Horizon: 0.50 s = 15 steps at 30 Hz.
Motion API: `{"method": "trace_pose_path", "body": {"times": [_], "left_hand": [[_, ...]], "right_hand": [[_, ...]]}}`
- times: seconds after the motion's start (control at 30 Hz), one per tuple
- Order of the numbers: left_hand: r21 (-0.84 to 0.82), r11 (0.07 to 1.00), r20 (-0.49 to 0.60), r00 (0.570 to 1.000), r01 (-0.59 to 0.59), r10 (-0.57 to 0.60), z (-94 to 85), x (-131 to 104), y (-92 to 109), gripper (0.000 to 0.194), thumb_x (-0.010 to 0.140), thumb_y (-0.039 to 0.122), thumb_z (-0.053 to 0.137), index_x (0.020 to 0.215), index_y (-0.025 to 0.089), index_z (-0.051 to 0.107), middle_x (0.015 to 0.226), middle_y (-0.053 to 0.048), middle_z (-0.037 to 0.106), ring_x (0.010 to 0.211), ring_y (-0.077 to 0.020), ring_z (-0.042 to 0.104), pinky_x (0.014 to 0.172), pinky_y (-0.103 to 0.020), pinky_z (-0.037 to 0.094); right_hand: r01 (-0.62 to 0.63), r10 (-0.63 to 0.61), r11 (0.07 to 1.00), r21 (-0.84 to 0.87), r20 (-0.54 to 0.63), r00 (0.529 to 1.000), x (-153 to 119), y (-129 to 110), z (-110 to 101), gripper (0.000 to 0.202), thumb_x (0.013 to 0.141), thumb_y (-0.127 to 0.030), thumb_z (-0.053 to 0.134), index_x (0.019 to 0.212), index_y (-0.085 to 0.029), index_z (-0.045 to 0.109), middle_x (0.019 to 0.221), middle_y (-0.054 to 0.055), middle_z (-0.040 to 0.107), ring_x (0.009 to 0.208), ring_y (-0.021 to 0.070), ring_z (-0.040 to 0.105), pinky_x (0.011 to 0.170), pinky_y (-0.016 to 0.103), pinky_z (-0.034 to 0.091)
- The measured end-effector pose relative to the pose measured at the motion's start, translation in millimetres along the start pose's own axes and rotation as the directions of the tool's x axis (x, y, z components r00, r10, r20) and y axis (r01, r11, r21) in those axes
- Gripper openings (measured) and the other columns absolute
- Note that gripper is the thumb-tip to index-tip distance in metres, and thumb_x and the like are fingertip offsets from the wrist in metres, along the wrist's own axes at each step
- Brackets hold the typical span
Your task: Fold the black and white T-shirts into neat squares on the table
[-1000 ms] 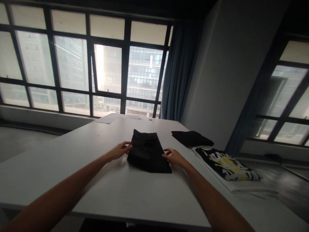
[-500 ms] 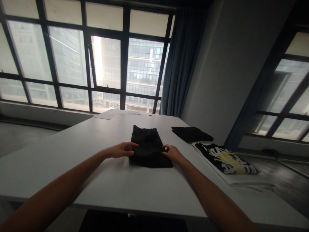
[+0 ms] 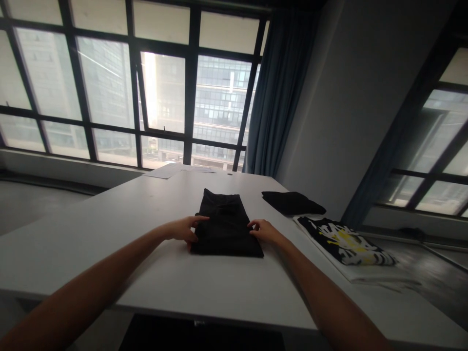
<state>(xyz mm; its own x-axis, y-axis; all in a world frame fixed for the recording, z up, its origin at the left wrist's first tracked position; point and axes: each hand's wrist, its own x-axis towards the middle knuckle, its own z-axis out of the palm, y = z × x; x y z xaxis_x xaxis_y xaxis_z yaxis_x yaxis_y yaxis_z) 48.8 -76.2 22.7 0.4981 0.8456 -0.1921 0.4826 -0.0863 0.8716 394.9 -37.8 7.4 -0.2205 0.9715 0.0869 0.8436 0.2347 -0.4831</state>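
**Folded black cloth [image 3: 228, 229] lies flat between my hands!**

Here it is on the white table [image 3: 164, 280], straight ahead of me, left hand [image 3: 185, 230] at its left edge, right hand [image 3: 262, 231] at its right. My left index finger reaches over onto the fabric, thumb apart from it, nearer me; on the right, bent fingertips meet the border. Is either one pinching? I can't tell: dark fabric swallows the contact, and my left lower fingers are partly hidden. Folds? Hard to read, black on black. The picture's bottom edge cuts off both my arms. And the pose: left forearm [image 3: 98, 280] and right forearm [image 3: 318, 287] slant inward, palms facing each other, the left hand's thumb-to-index gap fairly wide, the right's narrower and curled.
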Motion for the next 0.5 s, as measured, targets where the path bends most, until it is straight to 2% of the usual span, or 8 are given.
{"method": "trace_pose_path", "body": {"times": [0.07,0.13,0.23,0.3,0.33,0.4,0.5], "left_hand": [[0.080,0.997,-0.038,0.999,-0.007,0.010,-1.2,-0.9,-0.3,0.106,0.056,0.016,0.078,0.151,0.032,0.033,0.142,-0.013,0.051,0.076,-0.0209,0.069,0.060,-0.029,0.055],[0.184,0.982,-0.098,0.994,-0.037,0.056,-2.0,-0.3,-0.9,0.104,0.054,0.020,0.081,0.149,0.031,0.039,0.139,-0.010,0.054,0.081,-0.0219,0.068,0.064,-0.027,0.054],[0.287,0.951,-0.180,0.969,-0.114,0.171,-0.4,5.9,-4.5,0.090,0.065,0.039,0.079,0.147,0.026,0.044,0.110,-0.006,0.070,0.080,-0.0218,0.066,0.070,-0.028,0.052],[0.339,0.930,-0.275,0.931,-0.140,0.241,3.0,13.8,-9.6,0.075,0.075,0.049,0.069,0.142,0.021,0.051,0.094,-0.005,0.072,0.076,-0.0223,0.066,0.074,-0.032,0.051],[0.363,0.921,-0.326,0.906,-0.143,0.269,5.0,18.4,-12.8,0.069,0.077,0.049,0.066,0.138,0.019,0.056,0.092,-0.006,0.072,0.077,-0.0232,0.065,0.076,-0.034,0.051],[0.388,0.910,-0.390,0.868,-0.148,0.307,7.8,27.2,-19.2,0.061,0.075,0.044,0.067,0.131,0.019,0.062,0.101,-0.008,0.072,0.086,-0.0261,0.066,0.083,-0.037,0.050],[0.370,0.899,-0.374,0.848,-0.234,0.375,6.8,35.5,-25.4,0.064,0.070,0.033,0.069,0.133,0.023,0.059,0.125,-0.008,0.066,0.110,-0.0302,0.060,0.097,-0.042,0.046]], "right_hand": [[0.011,-0.011,1.000,0.024,0.001,1.000,-0.1,-0.3,-1.1,0.030,0.074,-0.015,0.066,0.103,-0.018,0.073,0.077,0.001,0.068,0.072,0.0146,0.061,0.069,0.024,0.045],[0.015,-0.015,0.999,0.047,-0.002,1.000,0.6,-0.2,-0.1,0.030,0.074,-0.016,0.067,0.104,-0.019,0.073,0.079,0.001,0.068,0.073,0.0143,0.062,0.071,0.024,0.047],[0.012,-0.009,0.997,0.075,-0.042,0.999,3.1,0.0,4.8,0.034,0.077,-0.024,0.069,0.111,-0.019,0.071,0.093,0.004,0.069,0.077,0.0147,0.063,0.076,0.025,0.048],[0.029,-0.022,0.997,0.077,-0.089,0.996,5.5,0.1,9.6,0.037,0.079,-0.026,0.068,0.116,-0.017,0.069,0.105,0.007,0.068,0.080,0.0148,0.063,0.080,0.027,0.049],[0.042,-0.034,0.996,0.075,-0.107,0.994,6.7,0.0,11.9,0.038,0.079,-0.025,0.068,0.116,-0.017,0.069,0.109,0.008,0.067,0.080,0.0147,0.062,0.081,0.028,0.049],[0.065,-0.054,0.995,0.081,-0.127,0.990,8.6,-0.8,15.2,0.037,0.078,-0.020,0.067,0.115,-0.017,0.070,0.114,0.009,0.066,0.079,0.0139,0.062,0.083,0.028,0.050],[0.104,-0.084,0.987,0.120,-0.164,0.983,9.4,-3.5,14.3,0.039,0.076,-0.011,0.063,0.114,-0.017,0.070,0.113,0.008,0.066,0.076,0.0126,0.061,0.082,0.028,0.051]]}}
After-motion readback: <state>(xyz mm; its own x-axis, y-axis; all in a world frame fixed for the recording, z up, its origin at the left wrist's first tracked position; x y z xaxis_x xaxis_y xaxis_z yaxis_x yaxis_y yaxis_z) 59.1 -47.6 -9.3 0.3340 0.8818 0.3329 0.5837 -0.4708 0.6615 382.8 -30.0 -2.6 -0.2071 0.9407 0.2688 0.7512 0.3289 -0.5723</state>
